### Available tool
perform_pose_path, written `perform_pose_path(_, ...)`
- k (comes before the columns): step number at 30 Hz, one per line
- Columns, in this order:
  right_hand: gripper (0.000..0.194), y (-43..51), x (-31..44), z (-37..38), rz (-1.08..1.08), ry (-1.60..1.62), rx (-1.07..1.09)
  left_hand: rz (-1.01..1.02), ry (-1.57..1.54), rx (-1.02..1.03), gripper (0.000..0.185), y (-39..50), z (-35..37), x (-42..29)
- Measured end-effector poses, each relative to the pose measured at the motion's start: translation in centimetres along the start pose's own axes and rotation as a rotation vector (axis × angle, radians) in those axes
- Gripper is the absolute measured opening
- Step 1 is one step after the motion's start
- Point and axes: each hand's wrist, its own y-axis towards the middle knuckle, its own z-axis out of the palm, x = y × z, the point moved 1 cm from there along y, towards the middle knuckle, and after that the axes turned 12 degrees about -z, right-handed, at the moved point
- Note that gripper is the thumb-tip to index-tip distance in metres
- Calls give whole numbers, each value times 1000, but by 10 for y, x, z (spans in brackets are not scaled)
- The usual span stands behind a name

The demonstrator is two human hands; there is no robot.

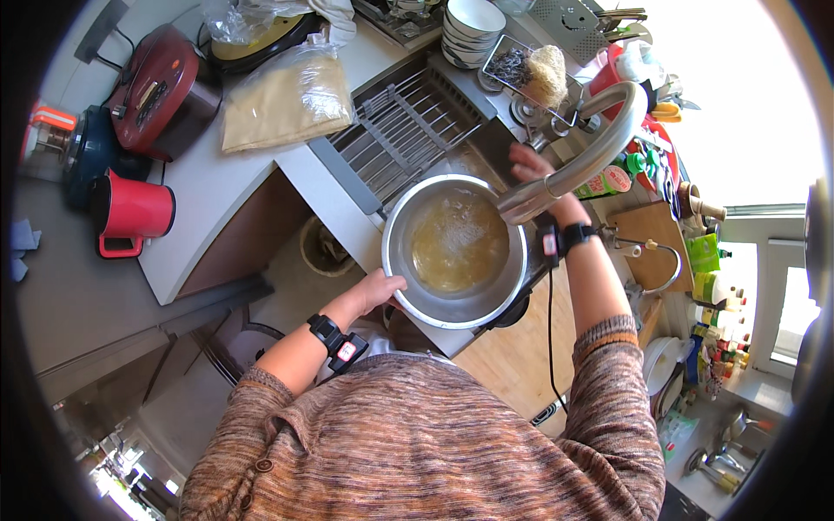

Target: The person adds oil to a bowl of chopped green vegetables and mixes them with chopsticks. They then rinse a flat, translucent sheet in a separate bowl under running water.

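Observation:
A round metal pot (456, 314) with cloudy yellowish liquid (456, 244) in it sits at the sink's front edge. My left hand (378, 291) grips its rim at the lower left. Beyond the pot's far right side, my right hand (531, 164) is near the base of the curved metal faucet (603, 156), partly behind the spout. Its fingers look blurred and apart, with nothing seen in them. The spout's end hangs over the pot's right rim. Behind the pot, a metal drying rack (407, 124) spans the sink.
Stacked bowls (474, 29) and a wire basket with scourers (544, 75) stand behind the sink. A plastic-wrapped beige bundle (287, 104), a red kettle (138, 205) and a dark red cooker (159, 94) are on the left counter. A cutting board (651, 241) leans at right.

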Motion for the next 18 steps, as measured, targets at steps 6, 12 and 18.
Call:
perform_pose_path(6,40,-107,-24,54,189,-246,-189,-4,20,33,29,-1,-5,-3)
perform_pose_path(12,45,-167,-23,78,286,-341,-325,-95,111,21,30,-4,-13,-3)
perform_pose_path(18,45,-190,-13,96,278,-390,-405,-154,170,19,31,-9,-19,-10)
